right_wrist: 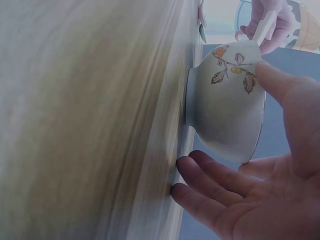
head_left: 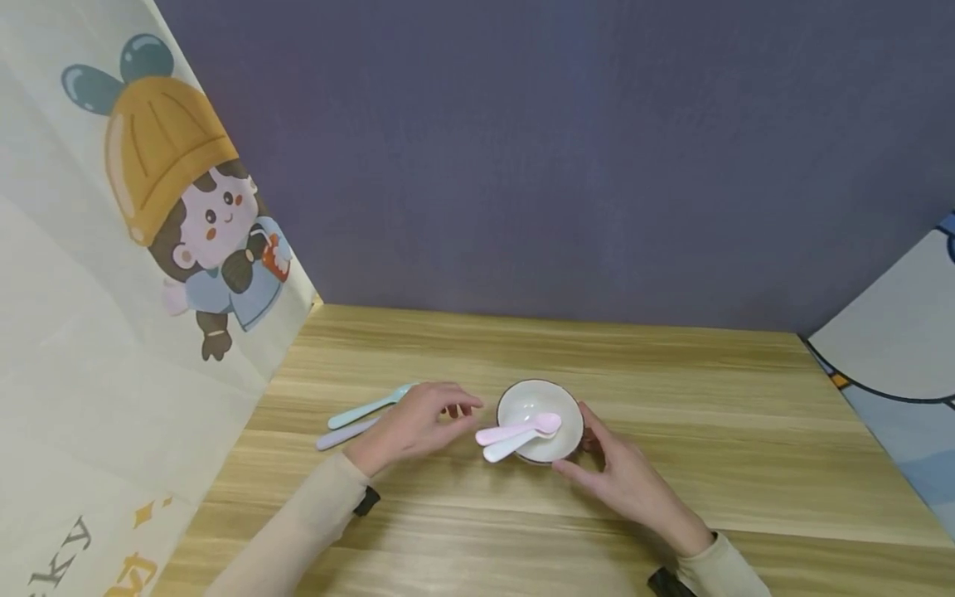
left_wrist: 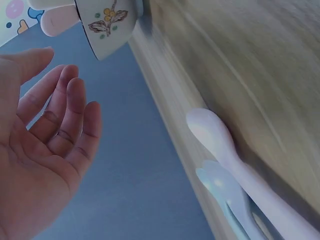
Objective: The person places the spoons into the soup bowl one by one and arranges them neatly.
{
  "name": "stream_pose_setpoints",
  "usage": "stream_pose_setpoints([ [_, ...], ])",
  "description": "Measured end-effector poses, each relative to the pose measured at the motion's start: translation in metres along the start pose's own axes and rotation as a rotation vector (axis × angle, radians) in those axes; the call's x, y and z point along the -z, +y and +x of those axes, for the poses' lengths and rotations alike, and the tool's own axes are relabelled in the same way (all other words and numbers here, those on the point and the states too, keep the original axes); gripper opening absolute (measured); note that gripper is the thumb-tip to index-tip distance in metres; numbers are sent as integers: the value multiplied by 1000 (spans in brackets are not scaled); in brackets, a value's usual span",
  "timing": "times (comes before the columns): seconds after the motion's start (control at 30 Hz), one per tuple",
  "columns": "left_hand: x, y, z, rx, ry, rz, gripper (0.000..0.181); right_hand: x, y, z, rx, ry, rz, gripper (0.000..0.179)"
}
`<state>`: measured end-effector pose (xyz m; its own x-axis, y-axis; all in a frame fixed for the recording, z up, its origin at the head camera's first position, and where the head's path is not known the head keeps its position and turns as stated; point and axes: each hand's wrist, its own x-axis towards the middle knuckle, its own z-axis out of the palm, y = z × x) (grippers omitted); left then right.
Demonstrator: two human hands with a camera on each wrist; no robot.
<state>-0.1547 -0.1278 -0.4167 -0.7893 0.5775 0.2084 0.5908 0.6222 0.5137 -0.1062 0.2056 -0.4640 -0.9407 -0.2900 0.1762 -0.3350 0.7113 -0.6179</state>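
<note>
Your right grip (head_left: 627, 479) holds the bowl (head_left: 513, 402) between thumb and forefinger, probably to steady it on the surface (head_left: 515, 531); two spoons (head_left: 501, 434) rest inside, handles toward your left grip (head_left: 419, 421), whose digits are apart, unloaded, with utensils (head_left: 360, 414) at its outer side.

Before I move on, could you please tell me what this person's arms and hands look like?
The left sleeve and right sleeve are long and pale beige. A black piece shows near each one's end. The left hand and right hand wear no gloves.
</note>
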Motion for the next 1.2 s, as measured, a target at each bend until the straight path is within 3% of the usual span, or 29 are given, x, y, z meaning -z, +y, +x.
stream_pose_setpoints([
  [0.37,2,-11,-9,-16,35,-4,26,-1,0,-3,-30,0,-19,99],
  [1.2,6,-43,-40,76,28,-8,20,-1,2,-2,-23,-16,44,99],
])
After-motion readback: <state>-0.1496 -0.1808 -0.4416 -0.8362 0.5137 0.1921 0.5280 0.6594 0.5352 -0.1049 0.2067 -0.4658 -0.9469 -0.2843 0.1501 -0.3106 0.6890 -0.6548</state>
